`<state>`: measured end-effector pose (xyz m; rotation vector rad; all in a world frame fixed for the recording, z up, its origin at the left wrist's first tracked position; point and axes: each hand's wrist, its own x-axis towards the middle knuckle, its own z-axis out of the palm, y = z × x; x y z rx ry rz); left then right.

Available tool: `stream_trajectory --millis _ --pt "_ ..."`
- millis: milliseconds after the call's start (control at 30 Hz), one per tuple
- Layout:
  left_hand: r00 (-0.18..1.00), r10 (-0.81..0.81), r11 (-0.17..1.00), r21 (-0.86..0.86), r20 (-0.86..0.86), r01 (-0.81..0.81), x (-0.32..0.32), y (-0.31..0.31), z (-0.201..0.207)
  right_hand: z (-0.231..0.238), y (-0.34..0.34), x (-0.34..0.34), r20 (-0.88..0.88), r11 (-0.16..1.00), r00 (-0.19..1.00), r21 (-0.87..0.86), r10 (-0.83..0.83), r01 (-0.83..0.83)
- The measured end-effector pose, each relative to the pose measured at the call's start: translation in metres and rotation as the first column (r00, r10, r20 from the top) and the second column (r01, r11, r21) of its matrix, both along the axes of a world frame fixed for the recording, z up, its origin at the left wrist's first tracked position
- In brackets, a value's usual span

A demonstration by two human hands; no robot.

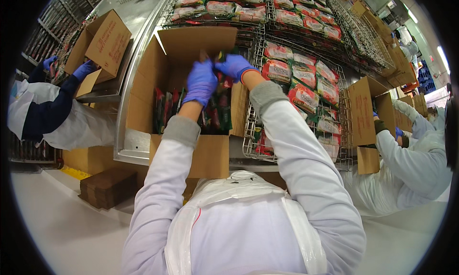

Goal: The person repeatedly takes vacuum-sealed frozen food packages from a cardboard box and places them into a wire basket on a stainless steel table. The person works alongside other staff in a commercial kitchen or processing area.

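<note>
Both my hands wear blue gloves and are inside the upper part of an open cardboard box (143, 93). Several dark-edged, red packets (165, 107) stand on edge in the box, toward its near side. My left hand (200, 81) is over the box's middle, its fingers smeared by motion; whether it holds anything does not show. Just right of it, my right hand (234, 67) has its fingers closed at the top of a dark and red packet (221, 78), which hangs partly hidden between the hands.
To the right, a wire rack (248, 136) carries rows of red and white packets (303, 97); more loaded racks lie beyond. A person at left handles another cardboard box (107, 45). People work beside boxes (362, 110) at right. Flattened cardboard (107, 186) is stacked low at left.
</note>
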<state>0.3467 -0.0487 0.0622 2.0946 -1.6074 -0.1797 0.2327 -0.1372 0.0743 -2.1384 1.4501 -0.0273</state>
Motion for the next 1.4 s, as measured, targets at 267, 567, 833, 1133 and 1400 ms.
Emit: stream_trajectory --millis 267,567,833,1133,1400 --pt "0.935 -0.143 0.969 0.145 -0.325 0.199 0.039 -0.039 -0.067 0.050 0.014 -0.103 0.553 0.980 0.831 -0.192 0.070 0.045" --pt "0.215 -0.962 0.210 0.050 -0.169 0.976 -0.172 0.017 0.029 0.076 0.076 -0.380 -0.022 0.958 0.975 -0.192 -0.221 0.213" --pt "0.352 -0.922 0.183 0.624 -0.158 0.759 -0.202 -0.007 0.046 0.050 0.017 -0.439 -0.149 0.974 0.987 -0.227 -0.054 0.019" --pt "0.314 -0.949 0.291 0.385 0.003 0.876 -0.228 0.062 0.030 -0.008 -0.048 -0.430 -0.112 0.995 0.994 0.096 0.002 0.009" --pt "0.755 -0.590 0.498 0.607 -0.286 0.619 -0.272 0.076 0.065 0.033 -0.095 -0.430 -0.073 0.994 0.994 0.076 0.078 -0.073"
